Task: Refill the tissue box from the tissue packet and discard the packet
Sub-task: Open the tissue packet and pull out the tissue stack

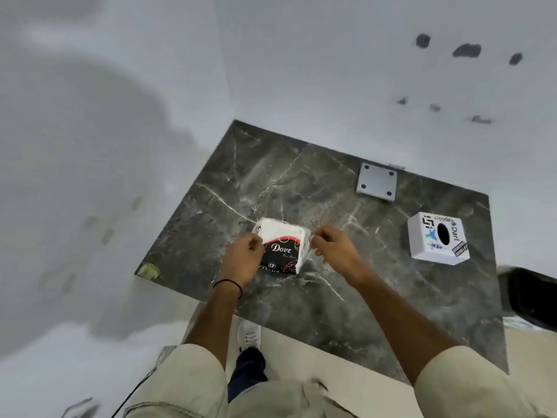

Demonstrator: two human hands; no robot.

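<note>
The tissue packet (281, 250) sits mid-surface (301, 182) on dark marble, with the left hand (242, 260) and right hand (333, 250) pinching its two sides, fingers closed on the wrapper. The white tissue box (437, 238) stands well apart on the right.
</note>
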